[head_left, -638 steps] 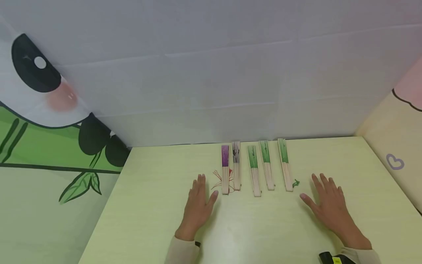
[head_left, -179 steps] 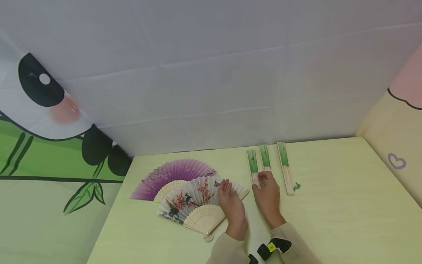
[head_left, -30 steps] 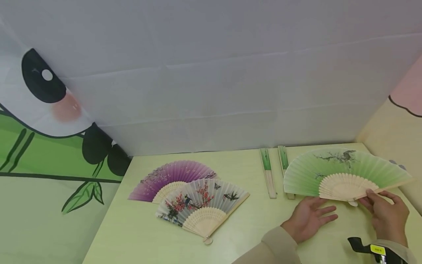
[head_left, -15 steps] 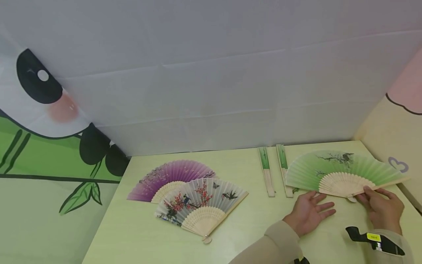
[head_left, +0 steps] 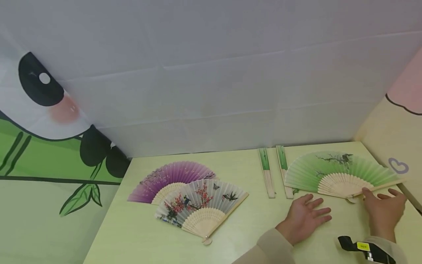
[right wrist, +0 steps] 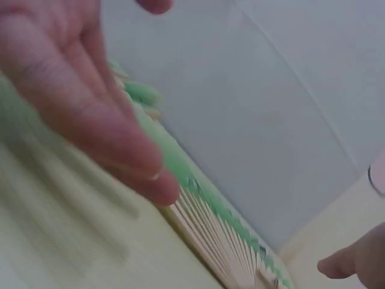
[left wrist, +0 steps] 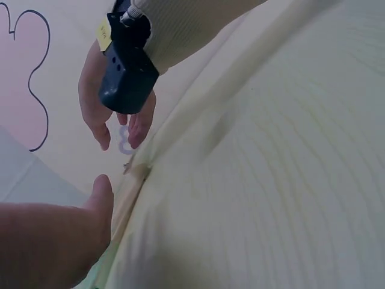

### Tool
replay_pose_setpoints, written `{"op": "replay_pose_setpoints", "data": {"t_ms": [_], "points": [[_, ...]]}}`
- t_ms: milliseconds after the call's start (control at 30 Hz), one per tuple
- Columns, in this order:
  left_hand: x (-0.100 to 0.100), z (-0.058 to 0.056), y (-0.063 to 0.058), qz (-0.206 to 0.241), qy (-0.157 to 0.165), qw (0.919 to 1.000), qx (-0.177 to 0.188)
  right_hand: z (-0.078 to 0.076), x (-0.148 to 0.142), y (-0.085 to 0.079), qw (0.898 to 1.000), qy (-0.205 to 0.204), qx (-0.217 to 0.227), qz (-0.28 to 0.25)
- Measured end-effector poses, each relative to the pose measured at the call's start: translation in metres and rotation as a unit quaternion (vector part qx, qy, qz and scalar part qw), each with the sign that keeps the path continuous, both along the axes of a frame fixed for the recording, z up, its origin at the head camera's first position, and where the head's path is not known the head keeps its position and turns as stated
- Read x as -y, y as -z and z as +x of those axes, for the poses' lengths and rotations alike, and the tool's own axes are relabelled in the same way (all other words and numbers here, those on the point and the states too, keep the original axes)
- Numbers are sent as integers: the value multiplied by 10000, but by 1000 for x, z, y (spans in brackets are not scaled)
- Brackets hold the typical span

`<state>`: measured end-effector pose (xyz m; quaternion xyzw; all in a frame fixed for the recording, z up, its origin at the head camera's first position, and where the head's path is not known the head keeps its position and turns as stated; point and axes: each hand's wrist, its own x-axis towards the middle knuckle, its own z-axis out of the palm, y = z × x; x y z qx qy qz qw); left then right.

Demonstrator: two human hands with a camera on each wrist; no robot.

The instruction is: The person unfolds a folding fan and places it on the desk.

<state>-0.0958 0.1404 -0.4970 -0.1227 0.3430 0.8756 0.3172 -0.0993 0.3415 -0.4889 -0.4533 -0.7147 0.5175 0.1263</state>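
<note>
An unfolded green folding fan (head_left: 346,183), printed with a bird on a branch, lies on the table at the right. My right hand (head_left: 384,211) hovers at its right guard stick, fingers loosely bent; in the right wrist view its thumb (right wrist: 343,263) shows apart from the fan. Palm up, my left hand (head_left: 303,220) is spread just in front of the fan's left end and holds nothing. Two folded green fans (head_left: 266,172) stand side by side left of it. Farther left, a white flowered fan (head_left: 204,205) lies unfolded, overlapping a purple fan (head_left: 178,174).
The pale yellow table (head_left: 141,234) meets a grey backdrop (head_left: 211,91) behind the fans. A painted panel (head_left: 59,154) borders the left side, and a cream panel with a purple heart (head_left: 398,165) borders the right.
Folded fans have been unfolded one after another: purple, white, then green at the right. In the last second the green fan settled lower, my right fingers loosened from its stick, and my left hand drew back slightly.
</note>
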Motion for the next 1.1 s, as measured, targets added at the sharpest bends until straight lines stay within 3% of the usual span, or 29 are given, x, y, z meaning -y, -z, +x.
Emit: {"op": "replay_pose_setpoints", "data": {"t_ms": [100, 300, 467, 700, 967, 1100], "points": [[19, 1, -9, -125, -121, 9993, -334, 3, 21, -9, 9979, -218, -71, 605], [62, -11, -20, -358, -784, 9930, -810, 1, 67, -18, 9878, -1069, -552, 991], [88, -17, -22, -546, -1078, 9861, -1142, -2, 95, -15, 9735, -1570, -1065, 1278], [107, -20, -22, -807, -1514, 9763, -1320, -7, 122, -15, 9601, -2008, -1426, 1326], [125, -22, -22, -1085, -1694, 9674, -1536, -14, 150, -20, 9524, -2336, -1578, 1157], [133, -23, -21, -1117, -1866, 9650, -1463, -20, 165, -20, 9470, -2514, -1653, 1123]]}}
